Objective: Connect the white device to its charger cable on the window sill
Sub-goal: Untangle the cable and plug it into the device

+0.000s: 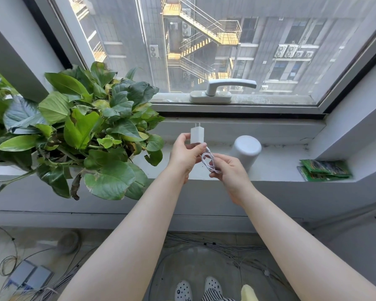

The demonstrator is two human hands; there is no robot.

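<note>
White and small, the charger block (pixel 197 135) is held above the window sill (pixel 278 164), in front of the lower window frame. The left hand (pixel 186 152) grips it from the side, thumb and fingers closed around its lower part, with the two metal pins pointing up. A thin white cable (pixel 210 162) comes from the bottom of the block and hangs in a few loose loops between the two hands. The right hand (pixel 230 170) pinches these loops with thumb and fingers closed on them, just below and to the right of the left hand. Both hands are in the air, not resting on the sill.

Just beside the right hand, a white round device (pixel 245 152) stands on the sill, apart from the cable. Farther right, in the corner of the sill, some green packets (pixel 325 170) lie flat. On the left a large green plant (pixel 91 131) spreads its leaves over the sill, near the left hand. Above, a grey window handle (pixel 224 88) lies horizontal.
</note>
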